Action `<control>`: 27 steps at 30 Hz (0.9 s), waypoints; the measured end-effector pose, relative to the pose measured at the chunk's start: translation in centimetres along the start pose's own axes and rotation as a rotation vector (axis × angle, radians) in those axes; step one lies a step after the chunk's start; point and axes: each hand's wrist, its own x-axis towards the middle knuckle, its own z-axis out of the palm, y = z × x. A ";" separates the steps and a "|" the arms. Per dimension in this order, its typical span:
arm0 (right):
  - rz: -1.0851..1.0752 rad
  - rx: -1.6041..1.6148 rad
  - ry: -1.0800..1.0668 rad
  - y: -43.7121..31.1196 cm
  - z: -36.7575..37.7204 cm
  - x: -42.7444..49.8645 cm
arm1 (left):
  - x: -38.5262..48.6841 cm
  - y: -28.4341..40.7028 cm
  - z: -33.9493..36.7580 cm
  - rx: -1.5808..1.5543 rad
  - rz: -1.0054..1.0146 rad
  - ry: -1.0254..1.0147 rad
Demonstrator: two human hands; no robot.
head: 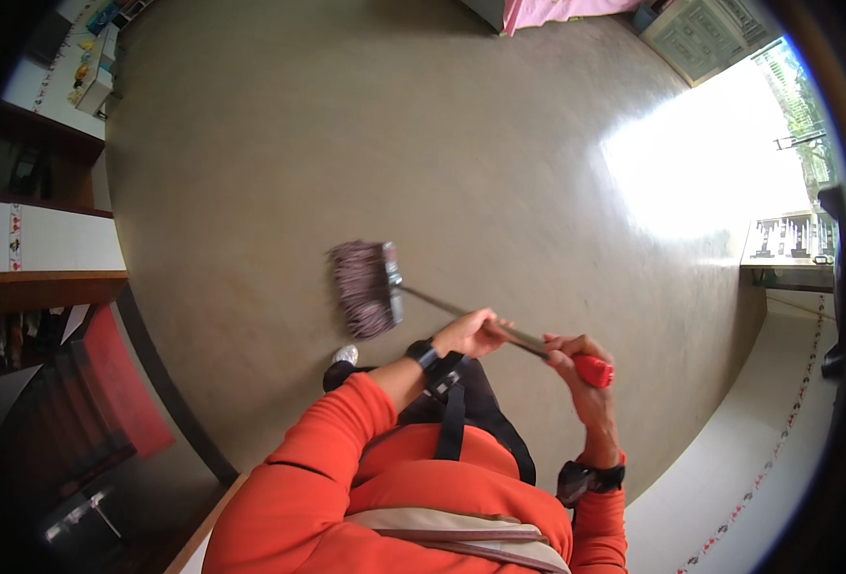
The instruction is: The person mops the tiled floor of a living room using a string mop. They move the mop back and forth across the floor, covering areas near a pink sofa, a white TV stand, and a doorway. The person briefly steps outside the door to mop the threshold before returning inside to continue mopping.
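A mop has a wide head of pinkish-brown strands (360,290) that lies on the floor ahead of my feet, joined by a metal clamp (393,282) to a thin handle (434,300). My left hand (472,333) is closed around the middle of the handle. Near the handle's upper end, by its red grip (595,371), my right hand (579,353) is wrapped round the shaft. Both wrists wear black straps with small devices. One shoe (345,354) shows just below the mop strands.
Brown smooth floor (308,143) spreads around. Along the left stand shelves and white tiled partitions (64,239); a pale tiled wall (724,430) runs at lower right. A pink cloth (559,11) hangs at the top, near a patterned door panel (710,36). Bright light enters at right.
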 end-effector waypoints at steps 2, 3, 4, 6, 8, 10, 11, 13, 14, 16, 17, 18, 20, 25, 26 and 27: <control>-0.022 -0.105 0.026 -1.8 -4.1 1.1 | 5.0 -0.6 4.5 0.034 -0.005 -0.119; -0.039 -0.156 0.034 -2.5 -6.0 1.7 | 7.6 -1.0 6.7 -0.014 0.022 -0.084; -0.068 -0.191 0.114 -2.6 -6.7 1.5 | 9.3 -1.3 8.2 -0.009 0.025 -0.077; -0.147 -0.314 0.062 -2.5 -7.5 1.7 | 11.2 -2.1 9.6 0.025 0.013 -0.194; -0.243 -0.434 0.034 -2.1 -7.8 2.5 | 14.0 -1.4 11.6 0.124 0.010 -0.238; -0.267 -0.531 0.049 -2.2 -8.6 4.3 | 17.5 -0.8 14.5 0.056 0.009 -0.212; -0.274 -0.581 0.089 -2.4 -9.0 5.2 | 18.5 -0.5 15.6 0.024 0.004 -0.198; -0.324 -0.619 0.075 -2.9 -8.4 6.1 | 19.1 0.2 16.9 -0.004 0.012 -0.222; -0.327 -0.629 0.088 -3.4 -8.2 6.5 | 19.3 0.5 17.6 -0.008 0.010 -0.255; -0.356 -0.655 0.129 -4.8 -7.3 6.5 | 18.9 0.9 18.4 -0.032 0.004 -0.318; -0.335 -0.633 0.150 -5.6 -6.9 6.2 | 18.5 1.1 18.5 -0.006 0.018 -0.400; -0.333 -0.621 0.172 -6.6 -6.4 5.8 | 18.1 1.2 18.6 0.030 0.006 -0.353; -0.344 -0.601 0.236 -8.3 -5.3 3.9 | 17.3 1.4 18.5 -0.018 -0.060 -0.353; -0.373 -0.582 0.189 -14.8 -4.8 -1.4 | 15.1 3.0 19.3 -0.113 -0.117 -0.248; -0.382 -0.509 0.229 -16.0 -5.9 -1.3 | 14.8 3.7 20.2 -0.047 -0.087 -0.356; -0.379 -0.458 0.271 -17.4 -6.3 -1.3 | 13.5 4.9 20.9 0.020 -0.075 -0.343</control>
